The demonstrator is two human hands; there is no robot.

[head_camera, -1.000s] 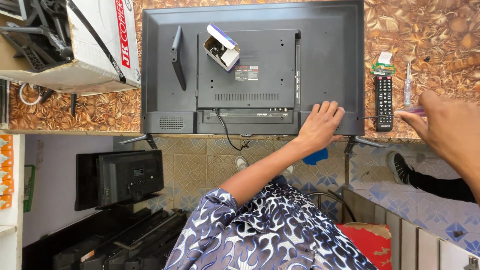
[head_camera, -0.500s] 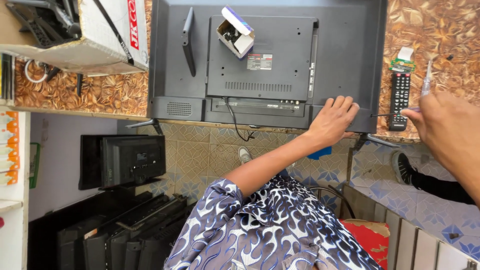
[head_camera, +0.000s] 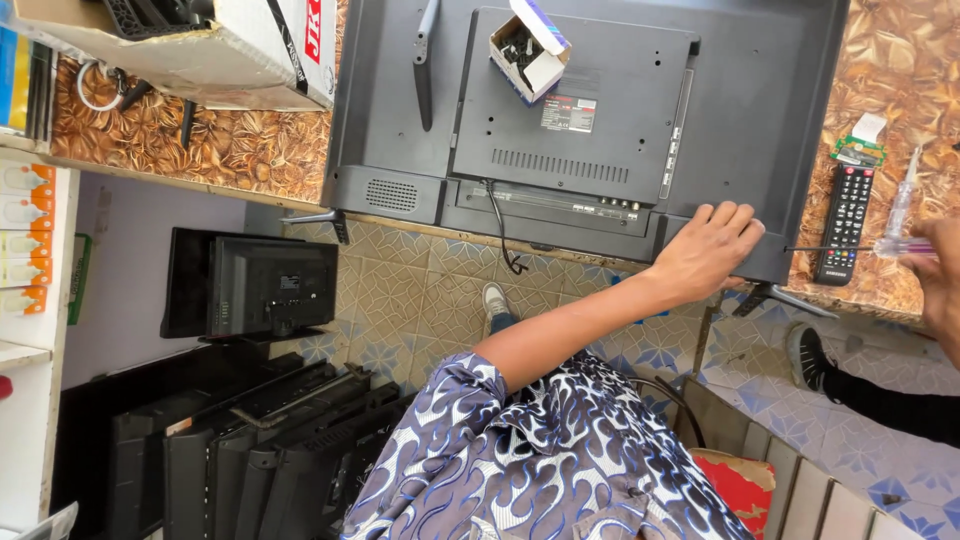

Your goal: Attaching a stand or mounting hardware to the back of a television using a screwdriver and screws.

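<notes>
A flat-screen television (head_camera: pixel 600 120) lies face down on a brown patterned worktop (head_camera: pixel 200 150), its black back cover up. My left hand (head_camera: pixel 705 250) rests flat on the television's near edge, by the right corner, fingers spread. My right hand (head_camera: pixel 935 275) is at the right edge of view, closed on a screwdriver (head_camera: pixel 860 248) with a clear pink handle. Its thin shaft points left toward the television's corner. A small open cardboard box (head_camera: pixel 527 50) with several screws sits on the back cover. A black stand foot (head_camera: pixel 425 60) lies beside it.
A black remote (head_camera: pixel 845 220) and a second clear screwdriver (head_camera: pixel 900 190) lie right of the television. A large cardboard box (head_camera: pixel 200 50) sits at the far left. Below, a small television (head_camera: pixel 260 290) and stacked sets (head_camera: pixel 270 440) stand on the tiled floor. Another person's shoe (head_camera: pixel 805 355) is nearby.
The view has shifted toward the television. My right hand has drawn back to the right edge, with the screwdriver now lying level. My left hand stays on the television's edge.
</notes>
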